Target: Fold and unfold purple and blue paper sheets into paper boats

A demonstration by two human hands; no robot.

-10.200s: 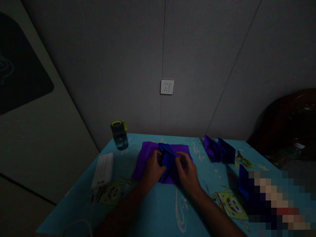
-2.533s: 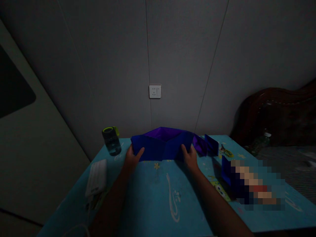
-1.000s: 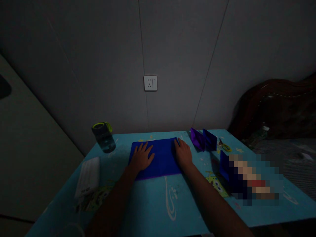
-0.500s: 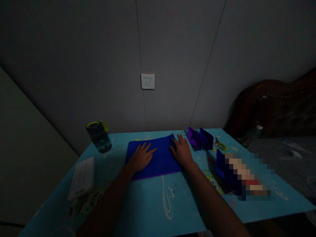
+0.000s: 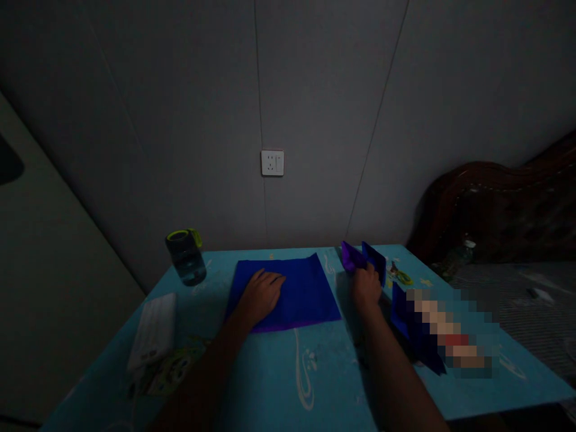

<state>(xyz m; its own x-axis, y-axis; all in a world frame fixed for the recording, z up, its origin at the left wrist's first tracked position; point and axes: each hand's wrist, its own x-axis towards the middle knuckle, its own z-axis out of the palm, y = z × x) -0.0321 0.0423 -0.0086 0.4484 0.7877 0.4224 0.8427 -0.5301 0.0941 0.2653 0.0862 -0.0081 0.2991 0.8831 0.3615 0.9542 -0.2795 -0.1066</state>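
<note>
A dark blue sheet of paper [image 5: 306, 291] lies flat on the light blue table [image 5: 279, 372], a thin purple edge showing along its near side. My left hand [image 5: 261, 294] rests flat on the sheet's left part, fingers stretched out. My right hand [image 5: 365, 286] is off the sheet, to its right, and reaches a small folded purple paper piece [image 5: 350, 257] and a folded blue paper piece [image 5: 375, 259] standing at the far right of the table. The fingers touch or curl at those pieces; in the dim light I cannot see a grip.
A bottle with a yellow-green lid [image 5: 185, 257] stands at the table's far left. A white flat box [image 5: 153, 331] lies near the left edge. More dark blue folded paper [image 5: 402, 312] stands at the right beside a blurred patch. A wall socket [image 5: 272, 162] is behind; a dark wooden headboard [image 5: 495, 204] is at the right.
The folded paper was opened out and pressed flat by both hands. In the last half second my right hand left the sheet and moved right to the small folded pieces; my left hand stayed.
</note>
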